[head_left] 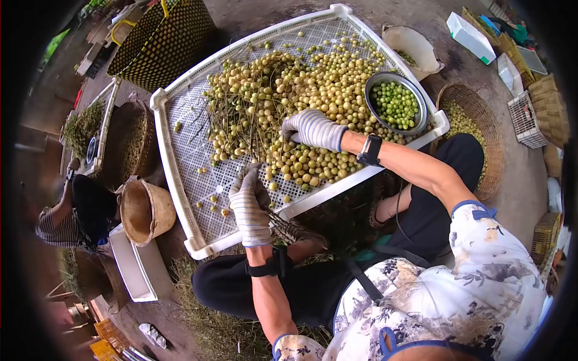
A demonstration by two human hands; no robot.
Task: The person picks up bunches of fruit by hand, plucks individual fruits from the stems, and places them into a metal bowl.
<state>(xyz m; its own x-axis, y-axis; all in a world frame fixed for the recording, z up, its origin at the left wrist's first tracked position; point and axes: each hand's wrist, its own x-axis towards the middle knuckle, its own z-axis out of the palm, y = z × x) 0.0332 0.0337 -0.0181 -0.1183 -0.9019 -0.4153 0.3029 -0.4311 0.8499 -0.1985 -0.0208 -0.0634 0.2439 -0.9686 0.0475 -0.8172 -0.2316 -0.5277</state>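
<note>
A white perforated plastic tray (189,207) holds a heap of small round yellow-green fruit (328,78), with thin stems (232,114) tangled through its left part. At the tray's near edge my left hand (248,207), in a grey striped glove, is closed around a bunch of bare stems (292,227) that sticks out below it. My right hand (316,129), gloved alike, is over the middle of the heap with its fingers curled in; what they hold is hidden. Right of it, a metal bowl (368,99) of greener fruit (394,103) sits on the tray.
A wicker basket (490,135) of fruit stands at the right. Behind the tray are a pale bucket (415,42) and a black-yellow woven basket (159,45). At the left are a tan bucket (162,207), a white box (141,265) and another person (60,225). Stems (223,313) litter the floor.
</note>
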